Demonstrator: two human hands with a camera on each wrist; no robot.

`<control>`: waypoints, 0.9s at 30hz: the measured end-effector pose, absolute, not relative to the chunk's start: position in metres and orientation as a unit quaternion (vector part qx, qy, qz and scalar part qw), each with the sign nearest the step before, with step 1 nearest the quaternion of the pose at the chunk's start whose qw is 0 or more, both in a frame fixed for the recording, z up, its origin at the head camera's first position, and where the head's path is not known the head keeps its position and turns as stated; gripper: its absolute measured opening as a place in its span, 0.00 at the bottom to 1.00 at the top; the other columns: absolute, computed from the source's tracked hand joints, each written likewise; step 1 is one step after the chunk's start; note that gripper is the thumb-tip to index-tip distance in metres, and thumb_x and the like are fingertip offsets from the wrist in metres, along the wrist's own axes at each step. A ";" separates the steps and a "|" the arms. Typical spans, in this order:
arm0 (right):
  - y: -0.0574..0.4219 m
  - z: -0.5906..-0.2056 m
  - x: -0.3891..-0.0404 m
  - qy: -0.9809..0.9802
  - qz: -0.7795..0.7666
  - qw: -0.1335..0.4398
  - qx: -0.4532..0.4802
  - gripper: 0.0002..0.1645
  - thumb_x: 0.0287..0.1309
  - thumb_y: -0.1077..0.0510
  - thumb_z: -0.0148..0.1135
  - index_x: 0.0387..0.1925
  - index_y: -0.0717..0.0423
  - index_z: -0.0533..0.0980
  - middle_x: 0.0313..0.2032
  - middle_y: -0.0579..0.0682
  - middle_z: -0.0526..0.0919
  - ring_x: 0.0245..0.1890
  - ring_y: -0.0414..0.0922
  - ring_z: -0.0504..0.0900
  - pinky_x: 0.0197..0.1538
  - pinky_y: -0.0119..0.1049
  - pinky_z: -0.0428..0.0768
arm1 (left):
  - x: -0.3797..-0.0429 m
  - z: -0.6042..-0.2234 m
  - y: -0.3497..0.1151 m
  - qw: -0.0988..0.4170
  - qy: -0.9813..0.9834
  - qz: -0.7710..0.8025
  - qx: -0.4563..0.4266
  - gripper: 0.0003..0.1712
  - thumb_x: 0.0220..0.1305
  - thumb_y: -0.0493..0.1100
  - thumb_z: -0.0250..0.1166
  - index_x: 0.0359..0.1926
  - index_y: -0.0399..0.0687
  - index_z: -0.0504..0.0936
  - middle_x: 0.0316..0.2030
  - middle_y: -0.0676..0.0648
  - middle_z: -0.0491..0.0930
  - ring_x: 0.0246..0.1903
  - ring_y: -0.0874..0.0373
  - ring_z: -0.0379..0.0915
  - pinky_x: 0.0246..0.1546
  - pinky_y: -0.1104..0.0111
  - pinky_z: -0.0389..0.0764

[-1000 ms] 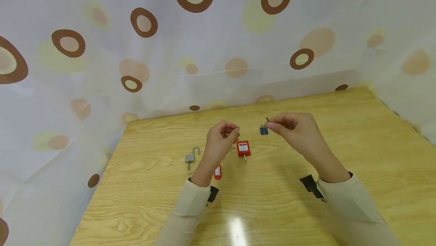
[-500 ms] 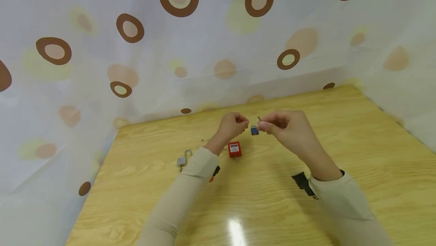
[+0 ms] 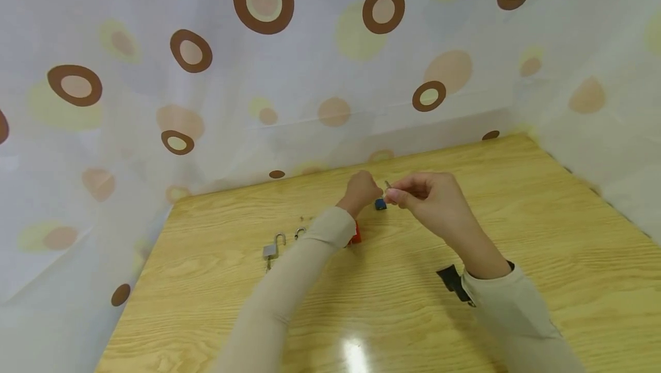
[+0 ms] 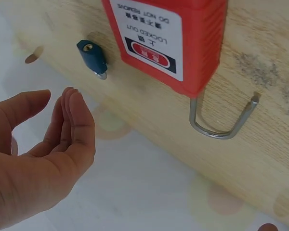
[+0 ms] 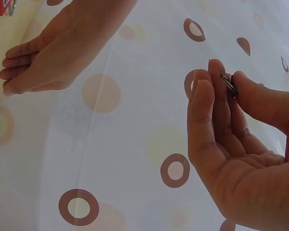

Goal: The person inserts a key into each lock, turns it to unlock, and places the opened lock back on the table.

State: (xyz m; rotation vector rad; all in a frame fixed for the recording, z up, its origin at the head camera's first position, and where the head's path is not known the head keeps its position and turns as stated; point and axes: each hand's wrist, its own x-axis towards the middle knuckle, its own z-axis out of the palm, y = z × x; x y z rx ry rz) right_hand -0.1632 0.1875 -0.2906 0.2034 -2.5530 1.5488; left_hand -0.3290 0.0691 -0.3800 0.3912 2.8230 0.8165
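Note:
My right hand (image 3: 434, 204) pinches a small metal key (image 5: 229, 85) between thumb and fingers, held up above the table. My left hand (image 4: 53, 144) reaches across to the far side, thumb and fingers apart with nothing between them. Just ahead of its fingertips lies a small blue padlock (image 4: 92, 57), its keyhole end showing in the left wrist view. Beside that hand is a red padlock (image 4: 197, 43) with a white printed label and its shackle (image 4: 214, 134) swung out. In the head view the left sleeve covers part of this red padlock.
A silver padlock (image 3: 270, 251) with its shackle raised lies left of the left arm. Close by, another curved shackle (image 3: 300, 232) shows at the sleeve's edge. The wooden table (image 3: 206, 304) meets a patterned curtain (image 3: 289, 92) behind and at the sides.
My left hand has moved right and away over the red padlock towards the blue one. My right hand keeps its pinch on the key. The head view has shifted slightly.

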 end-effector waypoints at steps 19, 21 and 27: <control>0.182 -0.294 -0.164 -0.858 0.502 0.085 0.069 0.10 0.61 0.56 0.65 0.37 0.59 0.84 0.33 0.52 0.86 0.33 0.44 0.81 0.37 0.37 0.77 | -0.329 -0.406 0.088 0.045 0.978 0.175 0.103 0.08 0.62 0.42 0.65 0.29 0.43 0.83 0.24 0.50 0.77 0.22 0.59 0.69 0.20 0.71 0.73; 0.181 -0.294 -0.164 -0.858 0.502 0.086 0.070 0.09 0.60 0.57 0.65 0.37 0.59 0.84 0.33 0.53 0.85 0.33 0.45 0.81 0.37 0.37 0.77 | -0.333 -0.412 0.087 0.035 0.976 0.186 0.109 0.09 0.60 0.43 0.66 0.26 0.44 0.81 0.21 0.51 0.74 0.21 0.59 0.68 0.18 0.71 0.70; 0.180 -0.295 -0.164 -0.861 0.496 0.085 0.076 0.08 0.61 0.58 0.65 0.37 0.60 0.84 0.34 0.54 0.85 0.34 0.47 0.80 0.36 0.37 0.76 | -0.344 -0.428 0.086 0.005 0.970 0.195 0.145 0.13 0.54 0.46 0.67 0.20 0.48 0.74 0.17 0.53 0.70 0.19 0.60 0.66 0.16 0.71 0.69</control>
